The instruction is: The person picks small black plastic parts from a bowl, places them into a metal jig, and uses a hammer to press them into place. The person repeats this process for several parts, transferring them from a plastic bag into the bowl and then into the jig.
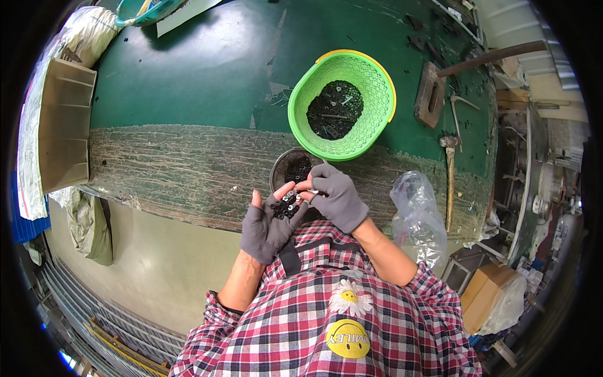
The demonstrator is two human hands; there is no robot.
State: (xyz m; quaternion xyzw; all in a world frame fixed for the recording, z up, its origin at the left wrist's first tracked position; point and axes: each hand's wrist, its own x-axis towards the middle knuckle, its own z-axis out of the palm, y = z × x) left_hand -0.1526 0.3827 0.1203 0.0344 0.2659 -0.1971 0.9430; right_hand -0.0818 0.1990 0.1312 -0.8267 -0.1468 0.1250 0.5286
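My left hand, in a grey fingerless glove, is cupped palm up at the table's front edge. In its palm lies a pile of small washers, mostly black, a few silvery. Above that palm my right hand, gloved alike, has thumb and fingers pinched together; what sits between the fingertips is too small to make out. Just behind both hands stands a round metal bowl with more small black pieces inside, partly covered by my fingers. Beyond it is a bright green basket containing many black pieces.
A grey-brown bin stands at the left table edge. To the right lie a clear plastic bag, a hammer and a heavy metal block with a handle. A teal basket sits at the far left. Dark scraps lie far right.
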